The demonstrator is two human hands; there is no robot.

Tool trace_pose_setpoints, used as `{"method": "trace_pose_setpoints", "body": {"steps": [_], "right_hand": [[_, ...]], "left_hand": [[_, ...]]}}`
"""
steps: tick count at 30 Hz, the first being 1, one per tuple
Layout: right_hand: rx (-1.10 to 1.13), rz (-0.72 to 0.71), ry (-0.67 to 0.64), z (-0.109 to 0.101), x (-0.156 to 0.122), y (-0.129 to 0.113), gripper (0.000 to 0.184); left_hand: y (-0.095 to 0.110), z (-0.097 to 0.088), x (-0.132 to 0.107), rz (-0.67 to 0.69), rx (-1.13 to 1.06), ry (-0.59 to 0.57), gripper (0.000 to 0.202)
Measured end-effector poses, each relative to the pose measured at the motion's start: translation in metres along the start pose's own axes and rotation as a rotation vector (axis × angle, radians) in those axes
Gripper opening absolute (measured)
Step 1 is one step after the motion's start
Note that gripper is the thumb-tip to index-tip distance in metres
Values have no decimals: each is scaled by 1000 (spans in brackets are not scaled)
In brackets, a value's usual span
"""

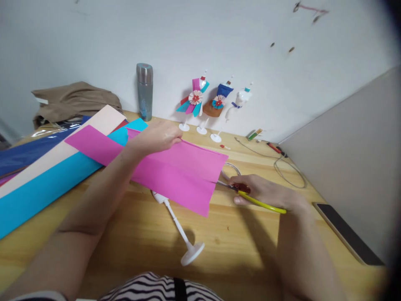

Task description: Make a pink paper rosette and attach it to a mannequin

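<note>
My left hand (158,137) is closed on the upper edge of a pink sheet (180,173), which looks like craft paper or foam and is held up over the table. In my right hand (260,190) is a pair of scissors (247,196) with a yellow handle. Their blades meet the sheet's right edge, where a cut or crease line runs leftward. Below the sheet a white stand (177,221) with a round base lies tilted on the table; its other end is hidden by the pink sheet.
Pink, blue and cream strips (59,167) are piled at left beside brown cloth (75,100). A steel flask (144,92) stands by the wall, near three small mannequins, two dressed (194,98). A cable (278,167) and a dark phone (347,234) lie at right.
</note>
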State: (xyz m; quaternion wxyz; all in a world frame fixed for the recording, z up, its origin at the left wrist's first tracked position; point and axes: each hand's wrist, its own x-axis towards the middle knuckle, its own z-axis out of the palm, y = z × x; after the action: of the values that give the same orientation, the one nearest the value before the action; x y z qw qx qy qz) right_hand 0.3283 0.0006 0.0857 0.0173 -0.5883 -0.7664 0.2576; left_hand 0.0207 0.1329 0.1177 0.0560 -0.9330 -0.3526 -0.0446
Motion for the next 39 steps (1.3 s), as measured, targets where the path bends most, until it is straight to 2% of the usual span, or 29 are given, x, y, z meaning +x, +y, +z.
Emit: {"method": "trace_pose_setpoints", "body": {"steps": [3,6,13,20,34,39], "right_hand": [[59,18,-181,0,3,-5,53],[83,29,-234,0,6,-8,58],[120,-8,-269,3,8,-7,52],[97,-42,-212,7,10,-5,48],[53,-43,-203,8,10,-3,56],[84,-52,-207,10,9,-1,50]], "left_hand": [[1,0,0,8,15,-9,34],[0,-1,1,2,21,-24,35],[-3,3,1,35,6,13,30],[-7,12,0,65,-72,55,30],[-8,14,0,70,-117,58,29],[-5,10,0,53,-118,41,30]]}}
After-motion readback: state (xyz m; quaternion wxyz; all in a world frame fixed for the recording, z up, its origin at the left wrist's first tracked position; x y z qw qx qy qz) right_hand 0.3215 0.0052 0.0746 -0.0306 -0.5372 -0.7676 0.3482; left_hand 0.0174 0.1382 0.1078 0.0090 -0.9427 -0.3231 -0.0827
